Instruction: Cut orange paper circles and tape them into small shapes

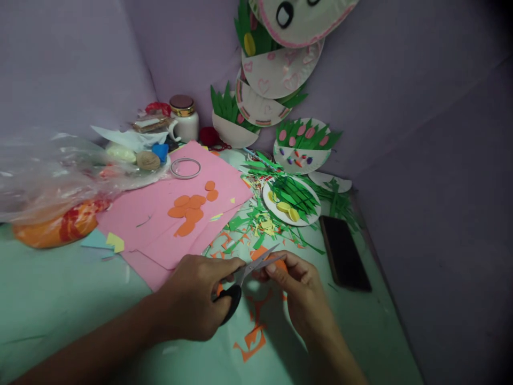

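Gripping the black-handled scissors (244,280), the left hand (192,299) is closed through the handle loops near the front of the green table (60,305), blades angled up to the right. Just beside it, the right hand (304,291) pinches a small orange paper piece (280,263) at the blade tips (mostly hidden by fingers). Farther right lies a dark phone (344,252).

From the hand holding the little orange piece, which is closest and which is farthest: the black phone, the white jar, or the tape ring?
From the right hand:
1. Black phone, just to its right on the table.
2. Tape ring, up and left on the pink paper.
3. White jar, farthest, back by the wall.
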Motion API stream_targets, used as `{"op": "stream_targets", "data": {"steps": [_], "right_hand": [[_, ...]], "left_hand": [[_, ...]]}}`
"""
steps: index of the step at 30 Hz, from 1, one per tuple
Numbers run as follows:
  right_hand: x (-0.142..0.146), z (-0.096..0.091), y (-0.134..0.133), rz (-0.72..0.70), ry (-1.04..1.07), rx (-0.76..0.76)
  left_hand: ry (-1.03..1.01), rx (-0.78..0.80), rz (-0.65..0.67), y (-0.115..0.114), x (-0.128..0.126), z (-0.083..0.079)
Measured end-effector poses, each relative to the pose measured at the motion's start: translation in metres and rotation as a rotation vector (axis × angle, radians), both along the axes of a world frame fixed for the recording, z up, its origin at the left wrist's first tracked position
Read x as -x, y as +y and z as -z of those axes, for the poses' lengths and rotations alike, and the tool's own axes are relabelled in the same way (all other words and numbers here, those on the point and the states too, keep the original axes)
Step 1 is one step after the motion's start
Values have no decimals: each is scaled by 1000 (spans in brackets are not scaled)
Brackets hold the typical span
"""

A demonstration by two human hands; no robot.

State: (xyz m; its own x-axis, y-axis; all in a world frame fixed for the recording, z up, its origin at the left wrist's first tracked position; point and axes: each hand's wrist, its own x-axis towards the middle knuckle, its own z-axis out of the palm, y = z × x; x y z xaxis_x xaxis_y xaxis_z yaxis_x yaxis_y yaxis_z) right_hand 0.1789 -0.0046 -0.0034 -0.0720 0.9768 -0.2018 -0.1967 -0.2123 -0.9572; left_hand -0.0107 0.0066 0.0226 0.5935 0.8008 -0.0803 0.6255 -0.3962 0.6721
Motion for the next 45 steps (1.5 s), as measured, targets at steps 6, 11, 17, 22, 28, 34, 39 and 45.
{"op": "stream_targets", "data": {"steps": [6, 11, 17, 22, 28, 34, 39, 45], "right_hand": [[3, 0, 0, 9, 9, -1], [4, -1, 1, 11, 8, -2], [4, -2, 0, 13, -7, 0], [6, -2, 0, 21, 13, -2], [2, 1, -1, 37, -42, 21], [1, 2, 0, 44, -68, -4], [1, 1, 1, 26, -62, -5], [-1, 1, 1, 26, -55, -10]], "left_hand": [[-22, 25, 0, 0, 1, 1], [-34, 50, -1, -1, 0, 2], [-76, 82, 2, -2, -1, 6], [-81, 82, 15, -3, -1, 5], [-36, 86, -8, -1, 0, 7], [-23, 79, -6, 1, 1, 7], [-48, 71, 18, 1, 1, 8], [-34, 76, 22, 1, 3, 9]]}}
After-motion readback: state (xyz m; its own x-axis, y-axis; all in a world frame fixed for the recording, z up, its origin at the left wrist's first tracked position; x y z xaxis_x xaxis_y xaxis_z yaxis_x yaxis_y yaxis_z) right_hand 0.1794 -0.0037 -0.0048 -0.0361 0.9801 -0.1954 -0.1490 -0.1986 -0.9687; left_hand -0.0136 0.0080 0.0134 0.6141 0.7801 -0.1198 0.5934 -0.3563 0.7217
